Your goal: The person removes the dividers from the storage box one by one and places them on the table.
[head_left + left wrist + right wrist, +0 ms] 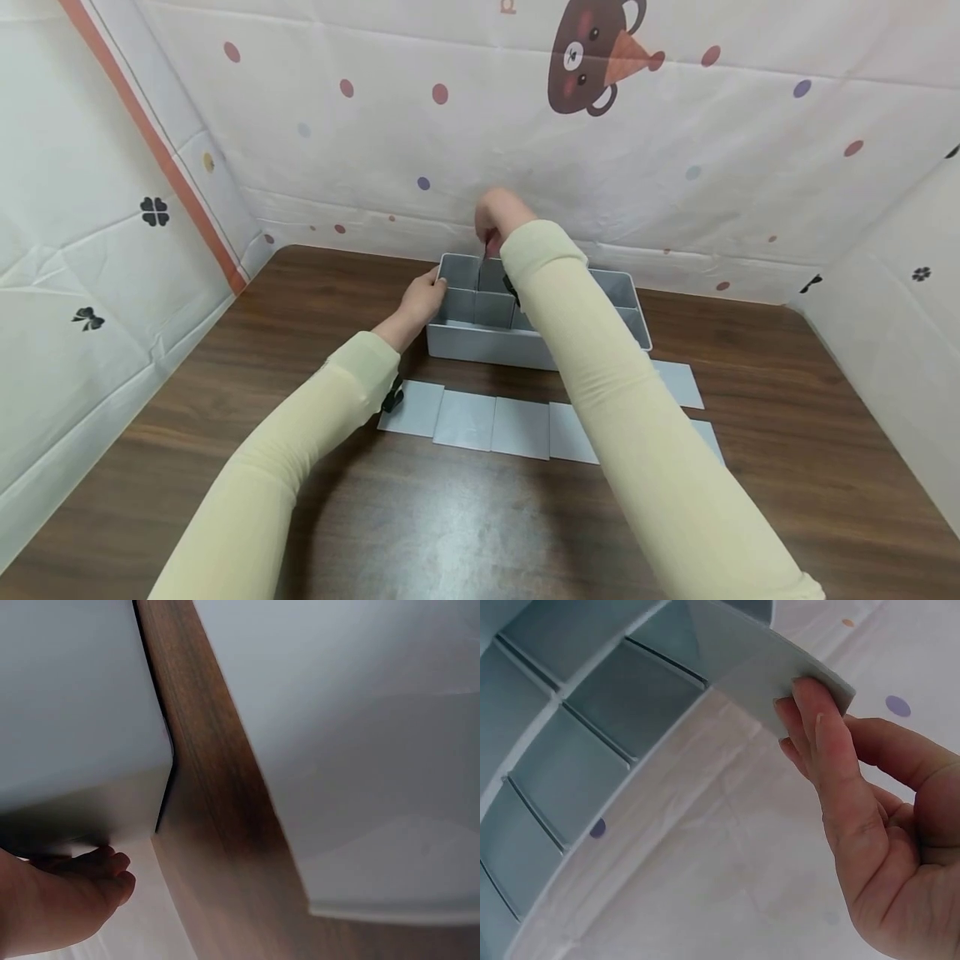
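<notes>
A grey storage box [491, 345], split into several compartments, stands near the back of the table. My left hand [422, 300] grips its left end near the rim; in the left wrist view the fingers [105, 874] lie against that end. Above the back left of the box, my right hand [501, 218] pinches a thin grey divider panel [769, 671] between thumb and fingers. In the right wrist view the panel's lower part reaches into a back compartment, and its upper edge sticks up past the rim. The right sleeve hides part of the box in the head view.
Several flat grey panels [465, 420] lie in a row in front of the box, and another panel [678, 383] lies at its right front. Behind the wooden table [315, 287] hangs a printed white cloth [360, 142], close to the box.
</notes>
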Motion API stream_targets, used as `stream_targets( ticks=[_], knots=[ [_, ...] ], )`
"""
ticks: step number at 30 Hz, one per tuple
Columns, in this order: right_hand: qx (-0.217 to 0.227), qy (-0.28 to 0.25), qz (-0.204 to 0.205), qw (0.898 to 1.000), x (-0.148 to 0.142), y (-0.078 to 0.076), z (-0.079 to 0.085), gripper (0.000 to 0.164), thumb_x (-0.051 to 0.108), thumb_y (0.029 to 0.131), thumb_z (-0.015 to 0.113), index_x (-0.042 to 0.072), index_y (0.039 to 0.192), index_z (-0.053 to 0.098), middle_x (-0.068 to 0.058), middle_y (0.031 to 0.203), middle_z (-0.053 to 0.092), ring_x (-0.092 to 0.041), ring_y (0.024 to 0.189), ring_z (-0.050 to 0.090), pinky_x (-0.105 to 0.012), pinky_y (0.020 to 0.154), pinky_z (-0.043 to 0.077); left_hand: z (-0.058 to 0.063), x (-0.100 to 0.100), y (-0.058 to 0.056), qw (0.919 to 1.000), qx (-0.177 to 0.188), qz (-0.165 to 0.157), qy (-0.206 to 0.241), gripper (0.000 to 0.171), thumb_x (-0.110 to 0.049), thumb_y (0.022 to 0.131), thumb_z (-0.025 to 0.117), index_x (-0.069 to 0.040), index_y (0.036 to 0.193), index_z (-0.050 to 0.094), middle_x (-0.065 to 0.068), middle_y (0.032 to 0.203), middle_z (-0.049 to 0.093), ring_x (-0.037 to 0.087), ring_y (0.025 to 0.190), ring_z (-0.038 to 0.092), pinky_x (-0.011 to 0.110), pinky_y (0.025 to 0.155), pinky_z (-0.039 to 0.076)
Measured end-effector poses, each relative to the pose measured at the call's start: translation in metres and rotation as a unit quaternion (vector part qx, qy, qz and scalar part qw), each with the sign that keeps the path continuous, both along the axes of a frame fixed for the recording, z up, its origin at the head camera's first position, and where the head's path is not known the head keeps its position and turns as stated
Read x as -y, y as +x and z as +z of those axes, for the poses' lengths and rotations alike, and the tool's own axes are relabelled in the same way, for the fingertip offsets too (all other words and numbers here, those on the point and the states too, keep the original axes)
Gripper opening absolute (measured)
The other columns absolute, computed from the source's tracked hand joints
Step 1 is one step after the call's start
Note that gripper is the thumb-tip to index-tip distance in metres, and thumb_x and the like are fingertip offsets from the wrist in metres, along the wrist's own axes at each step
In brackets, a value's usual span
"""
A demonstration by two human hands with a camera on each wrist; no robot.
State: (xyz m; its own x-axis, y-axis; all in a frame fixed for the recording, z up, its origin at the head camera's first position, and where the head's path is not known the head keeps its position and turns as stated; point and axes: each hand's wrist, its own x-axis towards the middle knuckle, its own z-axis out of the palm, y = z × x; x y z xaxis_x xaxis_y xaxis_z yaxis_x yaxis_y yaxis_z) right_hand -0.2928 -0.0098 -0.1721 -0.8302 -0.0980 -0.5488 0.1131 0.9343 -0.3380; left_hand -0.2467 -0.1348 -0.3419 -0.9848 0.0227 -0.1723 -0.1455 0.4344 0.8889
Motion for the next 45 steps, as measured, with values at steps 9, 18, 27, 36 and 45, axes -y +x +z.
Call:
stream_targets(
  ticks=[9, 18, 27, 36, 45],
  knots=[
    [0.0, -0.014, -0.003, 1.0, -0.008, 0.001, 0.011, 0.038, 0.005, 0.105, 0.048, -0.004, 0.142, 0.055, -0.006, 0.065, 0.062, -0.008, 0.051, 0.057, -0.017, 0.056, 0.053, -0.001, 0.0, 0.001, 1.0, -0.005, 0.002, -0.001, 0.054, -0.024, 0.112, 0.03, -0.009, 0.164, 0.024, 0.014, 0.169, 0.028, 0.03, 0.157, 0.028, 0.047, 0.128, 0.03],
    [-0.05, -0.063, -0.01, 0.997, -0.028, 0.006, 0.021, 0.041, 0.009, 0.101, 0.059, -0.005, 0.14, 0.056, -0.008, 0.093, 0.063, -0.01, 0.057, 0.063, -0.022, 0.074, 0.062, 0.002, 0.0, 0.003, 0.9999, -0.009, -0.008, 0.007, 0.054, -0.023, 0.112, 0.03, -0.01, 0.164, 0.024, 0.014, 0.169, 0.029, 0.03, 0.158, 0.027, 0.047, 0.128, 0.028],
    [-0.099, -0.105, 0.038, 0.989, -0.059, 0.015, 0.016, 0.033, 0.011, 0.101, 0.062, -0.007, 0.129, 0.064, -0.002, 0.075, 0.061, -0.007, 0.057, 0.056, -0.02, 0.06, 0.057, -0.003, 0.002, 0.001, 0.9999, -0.009, -0.007, -0.007, 0.054, -0.024, 0.112, 0.031, -0.01, 0.163, 0.025, 0.013, 0.169, 0.029, 0.03, 0.158, 0.026, 0.046, 0.129, 0.028],
    [-0.134, -0.152, 0.044, 0.978, -0.116, 0.032, 0.019, 0.04, 0.017, 0.1, 0.066, -0.011, 0.128, 0.063, 0.003, 0.077, 0.066, -0.006, 0.066, 0.06, -0.021, 0.063, 0.058, 0.0, 0.0, 0.003, 0.9999, -0.003, -0.005, 0.016, 0.054, -0.024, 0.112, 0.032, -0.011, 0.164, 0.024, 0.011, 0.17, 0.027, 0.029, 0.159, 0.025, 0.046, 0.129, 0.028],
    [-0.183, -0.139, 0.017, 0.973, -0.199, 0.038, 0.017, 0.045, 0.023, 0.101, 0.065, -0.013, 0.127, 0.062, 0.003, 0.082, 0.066, -0.007, 0.068, 0.061, -0.021, 0.06, 0.057, 0.002, 0.002, 0.005, 0.9997, -0.005, -0.013, 0.022, 0.054, -0.023, 0.112, 0.03, -0.011, 0.164, 0.021, 0.01, 0.172, 0.023, 0.028, 0.16, 0.022, 0.045, 0.13, 0.025]
  ],
)
